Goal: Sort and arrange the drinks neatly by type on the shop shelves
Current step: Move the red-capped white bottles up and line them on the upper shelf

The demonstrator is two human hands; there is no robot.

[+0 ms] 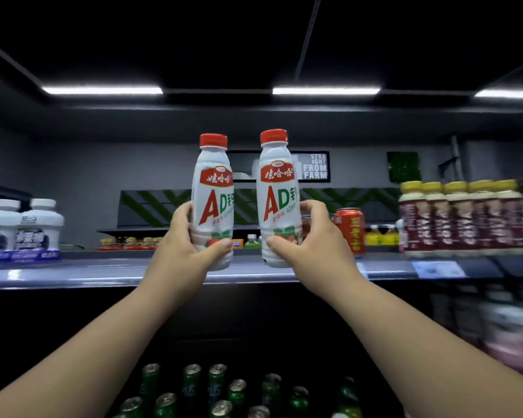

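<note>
Closest to me, low in my view, stood a cluster of green cans point(218, 384) on a lower shelf, their silver tops facing up. Both my bare forearms reached up and forward over them.

My left hand point(183, 245) gripped the left milk bottle point(213, 191) around its lower half, thumb across the front near the strawberry picture and fingers curled behind. My right hand point(308, 239) held the right milk bottle point(277, 188) the same way, thumb on the front and fingers wrapped round the far side. Both bottles were white with red caps and red and green "AD" lettering. They were upright, side by side and close together but not touching. Their bases sat level with the front lip of the top shelf point(88, 276). I could not tell whether they rested on it.

Along that shelf, white bottles point(27, 227) with white caps stood at the left end. A red can point(349, 227) stood just right of my right hand. Further right was a tidy row of dark red bottles point(462, 218) with yellow caps, and a blue price tag point(438, 269) lay on the shelf edge below them.

Beyond the shelf, a second display held small goods, too blurred to name. On the grey wall behind hung a sign point(314, 167) reading "STRAIGHT FROM FARM". Strip lights point(101, 91) glowed on the dark ceiling.
</note>
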